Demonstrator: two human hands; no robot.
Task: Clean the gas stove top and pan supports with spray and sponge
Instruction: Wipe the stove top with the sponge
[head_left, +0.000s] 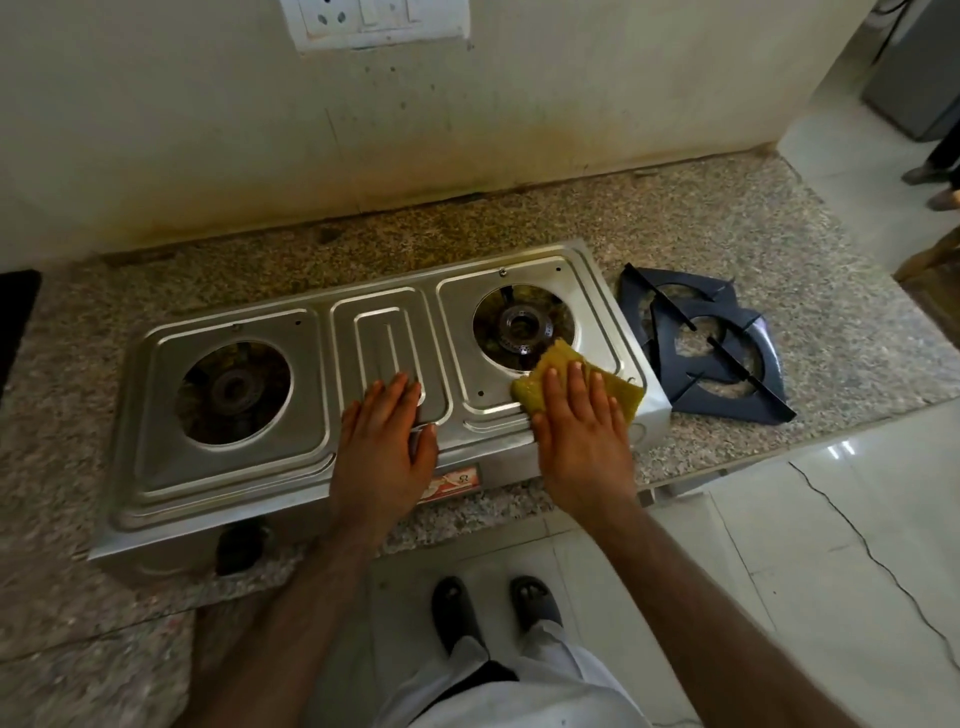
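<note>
While both pan supports are off the stove, the step in hand looks to be the wiping of the steel top itself. Furthest left, the stove top shows its left burner bare in its round opening, with no sponge near it. Next comes the ribbed middle panel, where the left hand lies flat, fingers straight and spread, grip released and holding nothing; I judge it is steadying the stove against the push of the other hand. Right of that, the right hand presses flat on the yellow-green sponge, fingers straight across it rather than curled round it, so its grip too is released and simply bears down. The sponge lies at the front right corner of the top, its far corner just over the edge of the right burner opening. Beyond the stove's right end, the two dark pan supports lie on the granite surface, one overlapping the other, just beside the stove. No spray bottle is in view.

The next move, as I judge it, calls for even pressure while the sponge travels along the pressed ridges and round the burner rim, where grime tends to lodge. The left half of the top and the supports would come afterwards.
</note>
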